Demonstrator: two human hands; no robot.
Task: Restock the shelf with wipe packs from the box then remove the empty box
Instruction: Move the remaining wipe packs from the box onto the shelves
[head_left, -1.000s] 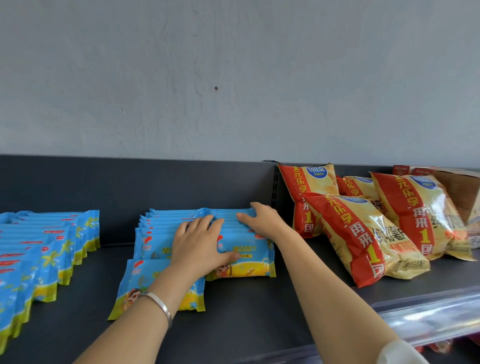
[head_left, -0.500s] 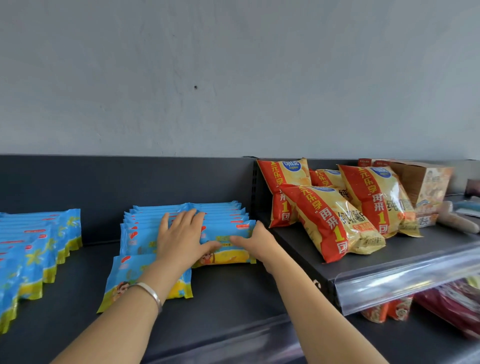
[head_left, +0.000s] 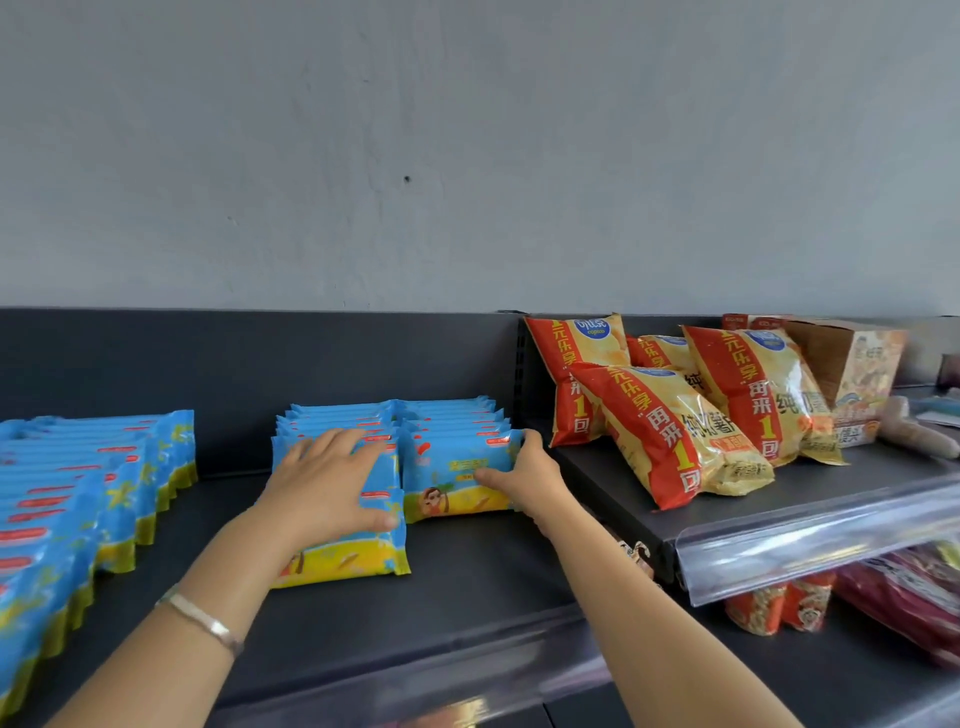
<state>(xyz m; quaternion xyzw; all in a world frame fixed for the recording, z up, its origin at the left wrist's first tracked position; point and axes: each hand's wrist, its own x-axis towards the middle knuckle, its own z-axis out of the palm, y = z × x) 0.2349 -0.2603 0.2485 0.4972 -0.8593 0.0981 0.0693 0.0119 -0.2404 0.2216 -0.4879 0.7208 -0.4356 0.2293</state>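
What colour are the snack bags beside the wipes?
The snack bags are red and yellow with a blue logo; the head view shows them.

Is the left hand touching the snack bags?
No, the left hand rests on the blue wipe packs, away from the snack bags.

Wipe packs (head_left: 447, 418): blue film, yellow band along the bottom edge, red tag near the top, cartoon figure on the face. On the dark shelf (head_left: 467, 582) two rows stand side by side, touching, each pack leaning back on the one behind. The front right pack (head_left: 452, 480) is tilted; my right hand (head_left: 527, 480) grips its right edge, thumb on its face. The front left pack (head_left: 345, 558) lies flatter, ahead of its row, under my flat left hand (head_left: 327, 483). More rows (head_left: 78, 493) lie far left, well apart.
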